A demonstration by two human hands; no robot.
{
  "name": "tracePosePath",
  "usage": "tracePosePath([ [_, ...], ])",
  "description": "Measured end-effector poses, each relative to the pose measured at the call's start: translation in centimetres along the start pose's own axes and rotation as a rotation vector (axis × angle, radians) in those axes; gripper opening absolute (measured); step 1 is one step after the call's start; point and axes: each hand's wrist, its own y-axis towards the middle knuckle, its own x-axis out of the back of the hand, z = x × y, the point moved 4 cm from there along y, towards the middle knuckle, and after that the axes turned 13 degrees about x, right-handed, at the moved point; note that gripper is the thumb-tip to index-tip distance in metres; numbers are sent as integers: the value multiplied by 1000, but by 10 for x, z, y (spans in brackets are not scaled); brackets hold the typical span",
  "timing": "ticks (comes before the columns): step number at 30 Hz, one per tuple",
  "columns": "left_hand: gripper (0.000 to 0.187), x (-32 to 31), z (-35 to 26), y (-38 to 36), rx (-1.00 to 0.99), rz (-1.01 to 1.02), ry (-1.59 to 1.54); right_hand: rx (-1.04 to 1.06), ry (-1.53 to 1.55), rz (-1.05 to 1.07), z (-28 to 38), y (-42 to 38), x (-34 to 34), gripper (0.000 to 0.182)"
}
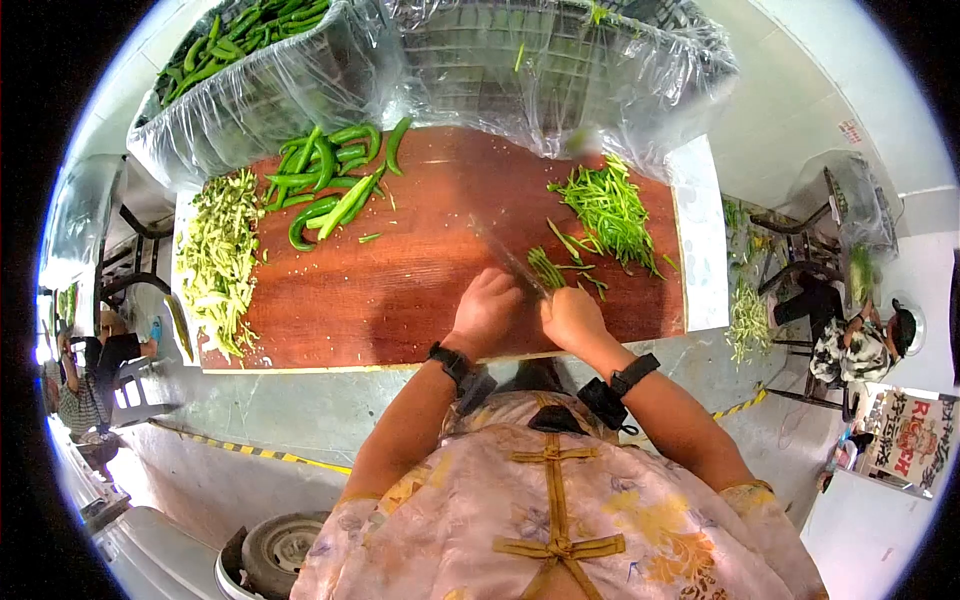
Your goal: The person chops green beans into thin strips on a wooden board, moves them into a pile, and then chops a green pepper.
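Observation:
My right hand (576, 318) is closed around the handle of a knife (508, 253), whose blade points away and to the left over the red-brown board (340, 300). My left hand (488, 306) rests on the board left of the blade, its fingers curled; whatever they press on is hidden. Just right of the blade lies a small bunch of sliced green pepper (544, 268). A larger heap of green pepper strips (612, 215) sits behind it. Whole green peppers (322, 165) lie at the back left, beside a pile of pale pepper cores and seeds (222, 265).
Behind the board stand crates lined with clear plastic (480, 75); the left one holds green peppers (235, 42). Scraps (748, 320) lie on the floor at right. Other people sit at the far right (865, 345) and far left (85, 390). A wheel (285, 550) is behind me.

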Motion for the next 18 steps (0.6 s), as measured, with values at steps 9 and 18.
tracePosePath([
  [9, 15, 3, -3, 0, 3, -12, 17, 46, -44, -88, -22, -50, 5, 29],
  [18, 9, -4, 2, -2, -3, -6, 12, 30, -48, 13, -19, -60, 2, 27],
])
